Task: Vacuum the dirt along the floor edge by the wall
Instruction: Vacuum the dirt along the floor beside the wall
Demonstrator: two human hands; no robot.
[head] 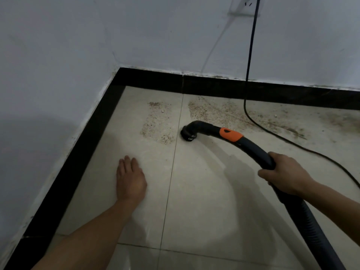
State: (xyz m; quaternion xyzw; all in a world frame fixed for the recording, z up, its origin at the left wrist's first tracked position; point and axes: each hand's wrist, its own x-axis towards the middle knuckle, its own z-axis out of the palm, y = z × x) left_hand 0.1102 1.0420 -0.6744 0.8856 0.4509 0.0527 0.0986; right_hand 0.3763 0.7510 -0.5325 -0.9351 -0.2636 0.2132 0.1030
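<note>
We saw the corner of a room. Two pale walls (58,45) met there. A black strip (214,85) ran along the bottom of both. The floor (204,201) had big light tiles (93,191) with thin lines between them. A white socket (243,6) sat high on the far wall. The light was dim.

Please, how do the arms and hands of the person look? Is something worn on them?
Both arms are bare: no sleeve shows on the left forearm or the right forearm up to the picture's edge. The left hand and the right hand wear no gloves. No watch, bracelet or ring is visible, though the picture is soft.
</note>
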